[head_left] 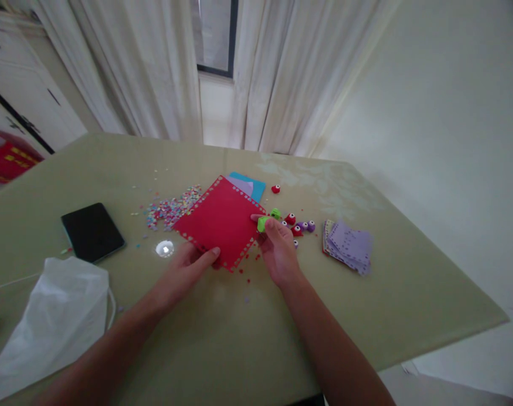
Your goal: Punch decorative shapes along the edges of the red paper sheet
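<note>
A square sheet of red paper [222,223] with small shapes punched along its edges is held tilted above the table. My left hand [192,265] pinches its near left side, thumb on top. In my right hand [277,248] is a small light-green craft punch [263,224], gripped at the sheet's right edge; whether the paper sits inside its slot I cannot tell. Just beyond that hand lie several more small punches, among them a green one [275,213], a red one [290,218] and a purple one [311,226]. Red paper bits [241,271] are scattered below the sheet.
Colourful punched confetti [171,208] is heaped left of the sheet. Blue paper [258,189] lies behind it. A stack of purple punched papers [351,245] rests at right. At left are a dark tablet-like device [93,231] and a white bag [65,304]. A lone red punch [275,189] stands farther back.
</note>
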Demonstrator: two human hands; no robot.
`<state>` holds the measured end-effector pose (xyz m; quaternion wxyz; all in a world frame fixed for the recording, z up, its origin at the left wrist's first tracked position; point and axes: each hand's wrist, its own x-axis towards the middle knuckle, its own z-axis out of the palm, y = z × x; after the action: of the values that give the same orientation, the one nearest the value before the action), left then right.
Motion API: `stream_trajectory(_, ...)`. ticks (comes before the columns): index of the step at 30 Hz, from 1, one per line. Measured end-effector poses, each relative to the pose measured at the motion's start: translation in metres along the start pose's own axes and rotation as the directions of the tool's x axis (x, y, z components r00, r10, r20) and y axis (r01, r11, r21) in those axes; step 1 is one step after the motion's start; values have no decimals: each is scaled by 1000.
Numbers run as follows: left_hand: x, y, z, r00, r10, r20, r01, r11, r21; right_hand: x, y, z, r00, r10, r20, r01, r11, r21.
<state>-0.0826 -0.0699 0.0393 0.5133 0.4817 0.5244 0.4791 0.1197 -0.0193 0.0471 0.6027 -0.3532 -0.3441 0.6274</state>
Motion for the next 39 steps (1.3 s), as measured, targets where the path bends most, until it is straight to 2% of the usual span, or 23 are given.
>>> stream_trajectory(3,0,1,9,996,65,-64,-74,987,-140,-3,3,5,997,-70,-25,71,996,61)
stream_trajectory(6,-2,2,15,996,82,-47,-88,982,-169,-7,7,8,996,-88,-8,89,993,73)
stream_trajectory(10,-3,1,13,983,147,-112,-162,976,-143,-9,8,7,994,-108,4,108,994,17)
stream_trajectory(14,-3,1,8,950,213,-229,-252,955,-157,-10,12,7,991,-132,28,134,988,-73)
stream_trajectory(16,-4,1,8,935,212,-283,-260,955,-141,-13,17,10,991,-110,72,117,989,-89)
stream_trajectory(19,-6,1,9,924,209,-321,-230,973,-27,-20,24,16,984,-64,166,84,990,-116)
stream_trajectory(21,-6,0,10,914,217,-344,-221,975,28,-23,24,19,973,-83,215,118,980,-159)
stream_trajectory(23,-3,0,11,897,197,-396,-229,973,-36,-24,19,20,972,-122,203,165,963,-213)
stream_trajectory(25,0,1,11,887,137,-441,-242,951,-192,-23,12,19,978,-132,162,174,943,-283)
stream_trajectory(28,3,2,11,892,61,-449,-229,916,-329,-22,3,19,976,-19,218,113,896,-429)
stream_trajectory(31,-1,4,8,905,75,-420,-170,966,-193,-24,3,22,950,85,301,85,855,-511)
stream_trajectory(35,-7,6,4,914,176,-365,-164,984,65,-27,12,23,932,95,350,106,851,-515)
stream_trajectory(39,-9,9,6,915,186,-357,-158,982,105,-26,14,20,919,86,385,115,874,-472)
